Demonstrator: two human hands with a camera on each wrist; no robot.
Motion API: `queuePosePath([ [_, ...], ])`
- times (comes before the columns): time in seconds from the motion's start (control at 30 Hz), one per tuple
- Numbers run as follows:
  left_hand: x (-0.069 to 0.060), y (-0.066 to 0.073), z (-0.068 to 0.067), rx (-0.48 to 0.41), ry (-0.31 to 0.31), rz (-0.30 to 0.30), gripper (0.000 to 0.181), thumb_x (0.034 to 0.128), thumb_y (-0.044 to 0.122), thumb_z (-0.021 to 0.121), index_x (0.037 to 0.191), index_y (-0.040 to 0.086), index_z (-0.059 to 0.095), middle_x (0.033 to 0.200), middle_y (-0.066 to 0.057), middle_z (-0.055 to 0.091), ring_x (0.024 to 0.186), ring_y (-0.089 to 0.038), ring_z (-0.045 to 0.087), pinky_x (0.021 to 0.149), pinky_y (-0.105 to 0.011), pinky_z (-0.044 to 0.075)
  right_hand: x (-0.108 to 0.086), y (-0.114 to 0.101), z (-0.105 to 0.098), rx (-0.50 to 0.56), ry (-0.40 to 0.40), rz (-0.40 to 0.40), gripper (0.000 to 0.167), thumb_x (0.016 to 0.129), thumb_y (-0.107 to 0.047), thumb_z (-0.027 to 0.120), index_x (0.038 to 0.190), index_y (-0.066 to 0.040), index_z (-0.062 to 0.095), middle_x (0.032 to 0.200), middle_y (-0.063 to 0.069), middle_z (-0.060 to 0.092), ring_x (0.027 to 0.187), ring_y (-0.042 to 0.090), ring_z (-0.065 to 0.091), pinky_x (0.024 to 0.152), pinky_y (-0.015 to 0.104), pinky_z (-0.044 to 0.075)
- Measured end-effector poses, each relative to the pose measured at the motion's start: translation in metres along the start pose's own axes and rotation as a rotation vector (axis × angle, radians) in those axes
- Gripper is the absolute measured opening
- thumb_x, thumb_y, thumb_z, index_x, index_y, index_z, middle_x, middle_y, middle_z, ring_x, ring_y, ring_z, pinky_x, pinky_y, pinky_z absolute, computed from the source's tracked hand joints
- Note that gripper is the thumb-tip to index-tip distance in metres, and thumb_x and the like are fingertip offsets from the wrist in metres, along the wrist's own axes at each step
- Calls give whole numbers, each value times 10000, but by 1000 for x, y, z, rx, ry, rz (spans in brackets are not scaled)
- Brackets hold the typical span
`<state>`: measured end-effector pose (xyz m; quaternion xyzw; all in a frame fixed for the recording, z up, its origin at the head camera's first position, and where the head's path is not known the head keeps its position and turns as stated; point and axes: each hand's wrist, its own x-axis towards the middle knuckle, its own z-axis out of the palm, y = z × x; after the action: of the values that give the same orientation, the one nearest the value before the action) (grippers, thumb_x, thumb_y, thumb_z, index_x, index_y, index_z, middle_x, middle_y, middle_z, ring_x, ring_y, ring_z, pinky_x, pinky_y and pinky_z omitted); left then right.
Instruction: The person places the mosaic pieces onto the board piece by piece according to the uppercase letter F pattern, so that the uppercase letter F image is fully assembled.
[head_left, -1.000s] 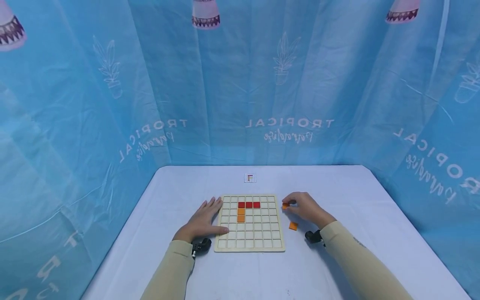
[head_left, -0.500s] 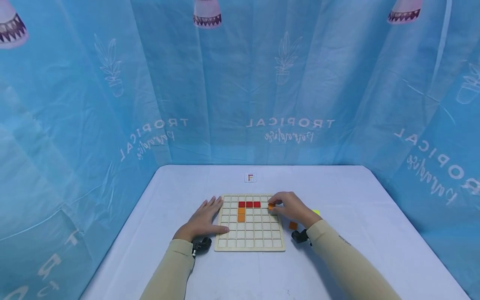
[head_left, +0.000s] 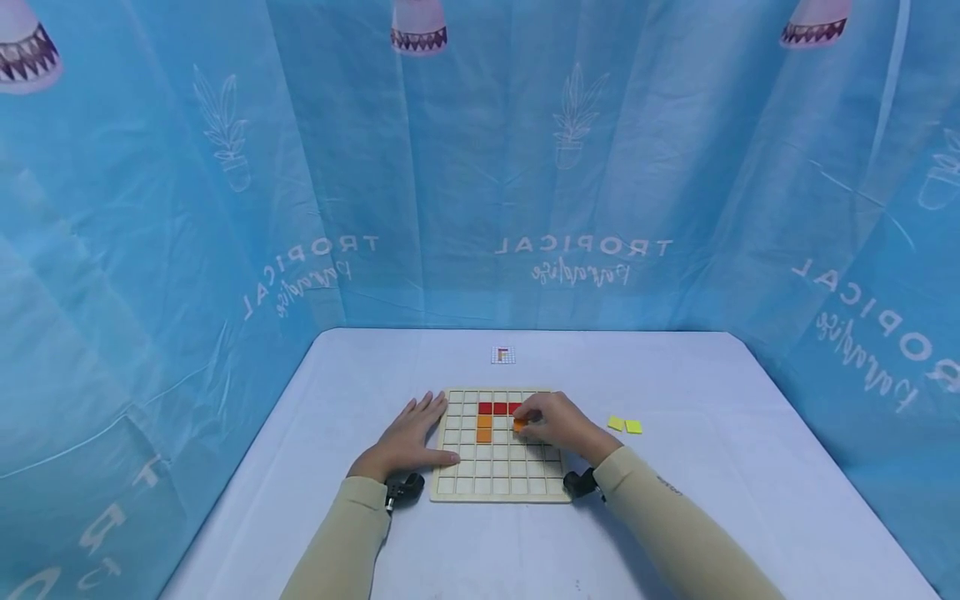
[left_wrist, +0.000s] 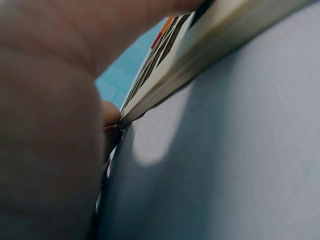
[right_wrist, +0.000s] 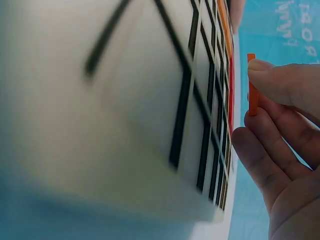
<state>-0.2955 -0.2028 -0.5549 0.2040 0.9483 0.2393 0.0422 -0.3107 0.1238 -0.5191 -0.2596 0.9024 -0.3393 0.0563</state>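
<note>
A pale wooden grid board (head_left: 480, 486) lies on the table. Several of its cells are bare; a row of red tiles (head_left: 500, 408) sits near its far side, with two orange tiles (head_left: 484, 428) in a column below the row's left end. My left hand (head_left: 403, 439) rests on the board's left edge, fingers extended and thumb (left_wrist: 125, 25) over the border. Between thumb and fingers my right hand (head_left: 562, 423) pinches another orange tile (right_wrist: 253, 95), held above the board just below the red row's right end. In the right wrist view that tile is edge-on, apart from the board.
Two yellow tiles (head_left: 625, 426) lie right of the board, beyond the right forearm. Behind the board is a small card (head_left: 503, 355) printed with a grid pattern. White cloth covers the table (head_left: 375, 358), and blue curtains (head_left: 465, 167) enclose it.
My right hand has carried the orange tile leftward from beside the board to over it. Yellow tiles have come into view; a loose orange tile is now hidden. The left hand stays put.
</note>
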Motion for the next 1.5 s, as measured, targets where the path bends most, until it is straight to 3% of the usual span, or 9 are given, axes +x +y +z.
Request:
queuePosePath([
  [0.33, -1, -1, 1, 13, -8, -22, 1234, 763, 825, 707, 1683, 127, 271, 1739, -2, 181, 1595, -212, 58, 1276, -436, 51, 4, -19, 15, -74, -27, -95, 255, 901, -119, 867, 1150, -100, 815, 1035, -117, 728, 962, 74, 662, 904, 298, 585],
  [0.5, -2, 1, 0, 10, -10, -17, 1229, 768, 818, 709, 1680, 116, 278, 1738, -12, 186, 1596, -220, 60, 1277, -447, 50, 6, -28, 22, -94, -61, -107, 249, 908, -128, 864, 1153, -116, 822, 1062, -136, 725, 1014, 66, 655, 951, 300, 570],
  [0.73, -2, 2, 0, 26, -10, -23, 1224, 771, 826, 699, 1679, 117, 286, 1736, -26, 200, 1596, -231, 72, 1277, -464, 61, 7, -39, 33, -113, -84, -157, 237, 903, -136, 870, 1134, -114, 822, 1037, -127, 717, 917, 55, 625, 883, 237, 566],
  [0.83, -1, 2, 1, 26, -4, -22, 1217, 773, 822, 702, 1677, 116, 293, 1734, -36, 208, 1596, -238, 80, 1276, -474, 69, 7, -44, 35, -126, -90, -160, 242, 907, -150, 867, 1142, -118, 822, 1039, -126, 722, 945, 44, 632, 915, 238, 561],
  [1.03, 0, 0, 2, 38, -5, -21, 1217, 775, 825, 693, 1678, 117, 289, 1735, -32, 205, 1596, -232, 82, 1277, -463, 70, 8, -48, 39, -140, -102, -176, 254, 912, -149, 861, 1161, -124, 820, 1051, -150, 715, 1014, 35, 639, 963, 253, 547],
  [1.5, -1, -2, 1, 17, -4, -8, 1218, 778, 816, 705, 1679, 114, 282, 1737, -36, 194, 1595, -243, 78, 1276, -475, 71, 9, -50, 47, -161, -72, -226, 234, 889, -120, 881, 1114, -107, 819, 1019, -125, 719, 937, 8, 640, 879, 208, 559],
])
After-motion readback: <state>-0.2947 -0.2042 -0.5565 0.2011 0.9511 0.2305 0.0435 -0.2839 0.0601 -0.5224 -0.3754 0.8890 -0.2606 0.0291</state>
